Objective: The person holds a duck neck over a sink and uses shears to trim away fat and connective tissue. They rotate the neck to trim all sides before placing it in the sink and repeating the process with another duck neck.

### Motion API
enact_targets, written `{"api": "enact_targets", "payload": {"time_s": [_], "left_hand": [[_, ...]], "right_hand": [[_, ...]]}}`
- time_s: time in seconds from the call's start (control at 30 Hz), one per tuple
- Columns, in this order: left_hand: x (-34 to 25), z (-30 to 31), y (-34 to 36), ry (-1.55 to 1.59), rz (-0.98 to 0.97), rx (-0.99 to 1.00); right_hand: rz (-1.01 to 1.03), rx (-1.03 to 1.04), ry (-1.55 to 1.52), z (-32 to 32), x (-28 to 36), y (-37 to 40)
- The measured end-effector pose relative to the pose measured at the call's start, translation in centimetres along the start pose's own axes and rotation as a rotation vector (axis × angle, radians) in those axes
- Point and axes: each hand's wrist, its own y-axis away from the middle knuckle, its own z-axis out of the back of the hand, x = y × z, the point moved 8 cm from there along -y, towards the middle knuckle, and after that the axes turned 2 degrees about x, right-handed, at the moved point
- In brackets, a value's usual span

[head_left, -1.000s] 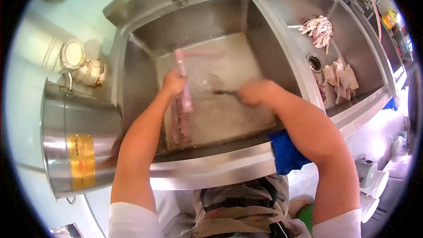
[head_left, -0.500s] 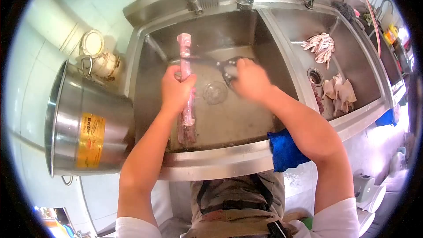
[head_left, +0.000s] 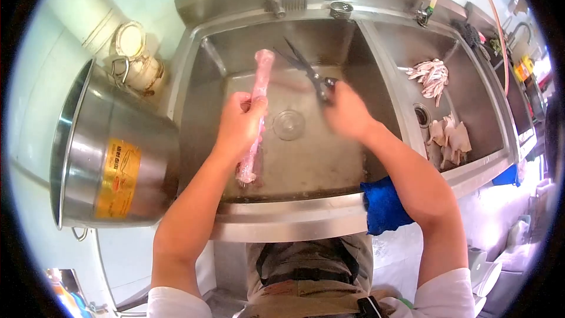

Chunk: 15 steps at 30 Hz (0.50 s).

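A long, pale pink piece of meat (head_left: 263, 73), perhaps a poultry neck, is held over the left sink basin (head_left: 294, 168). My left hand (head_left: 241, 121) is wrapped around its middle. The upper end points away from me and leans right; the lower end hangs toward the sink's front edge. In my right hand (head_left: 350, 109) are black-handled scissors (head_left: 313, 73), their blades parted and pointing up-left. The blade tips are just right of the meat's upper end, apart from it. A round drain (head_left: 288, 125) shows under the cloudy water.
In the right basin lie a pile of pale poultry feet (head_left: 431, 78) and some pale meat pieces (head_left: 450, 140). A blue cloth (head_left: 385, 203) hangs over the front rim. Left of the sink stands a large steel pot (head_left: 150, 165). A faucet (head_left: 276, 6) is at the back.
The scissors have moved from across the upper part of the meat to its right, and their blades have spread. The meat now tilts more to the right at its top.
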Motion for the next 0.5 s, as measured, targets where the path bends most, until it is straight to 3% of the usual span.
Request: {"api": "enact_targets", "payload": {"time_s": [0.23,0.5], "left_hand": [[-0.2,0.1,0.3,0.068,0.031,0.048],[-0.9,0.2,0.5,0.029,-0.027,0.048]], "right_hand": [[0.257,-0.114,0.21,1.0,4.4,2.1],[0.19,-0.109,0.422,-0.3,4.0,1.6]]}}
